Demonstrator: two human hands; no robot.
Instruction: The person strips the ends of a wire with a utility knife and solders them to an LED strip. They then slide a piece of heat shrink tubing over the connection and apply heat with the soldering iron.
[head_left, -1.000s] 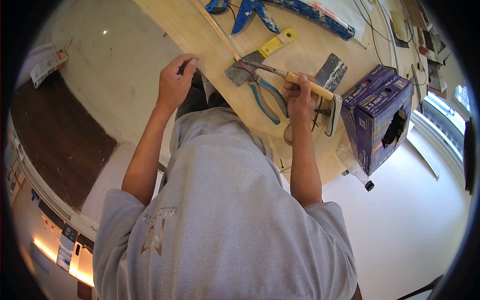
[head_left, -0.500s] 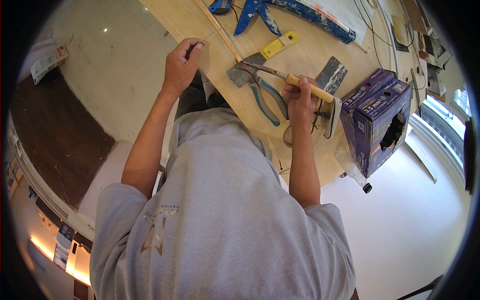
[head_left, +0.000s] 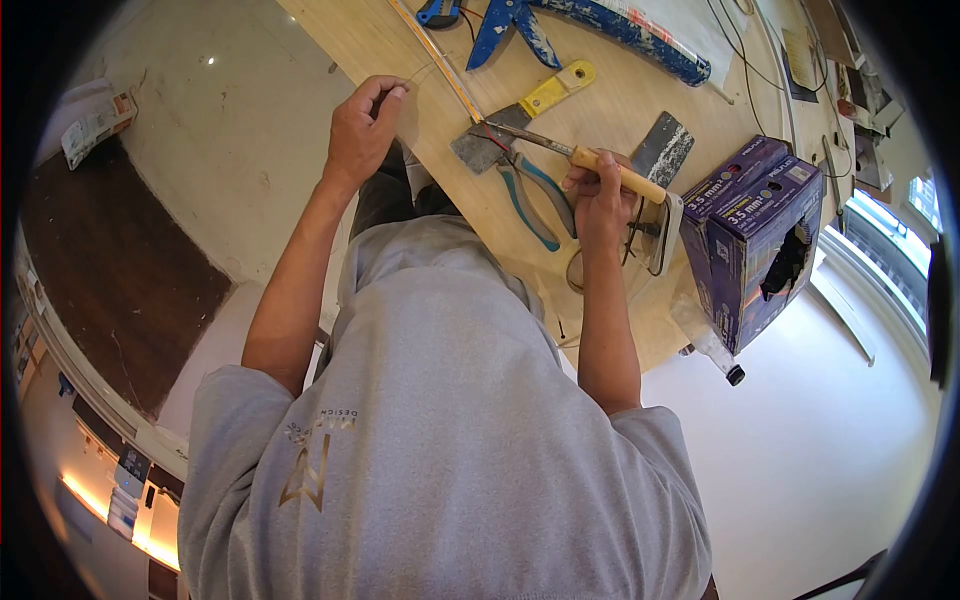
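My right hand (head_left: 602, 205) is closed around the wooden handle of a soldering iron (head_left: 617, 176), with the fingers wrapped and the thumb along it. The iron points away from me and to the left, and its tip is at the near end of a thin LED strip (head_left: 436, 60); whether they touch, I cannot tell from here. The strip has its long axis going up and to the left from this tip, so it meets the iron at a wide angle.

My left hand (head_left: 362, 130) is just outside the table (head_left: 620, 105) edge, thumb and finger pinched narrow on a very fine wire (head_left: 423, 71), which extends towards the strip. By the hand alone, the left one is nearer to the strip end; the right one reaches it only through the length of the iron.

Below the strip end lies the blade of a yellow-handled scraper (head_left: 545, 93). A short red wire (head_left: 494, 136) is beside the tip. The teal-handled pliers (head_left: 527, 203) lie between my two hands, under the line of the iron, so there is little free room below the shaft. Beyond my right hand are a dark flat blade (head_left: 664, 148) and purple boxes (head_left: 735, 225). A blue caulking gun (head_left: 630, 40) lies farther up.
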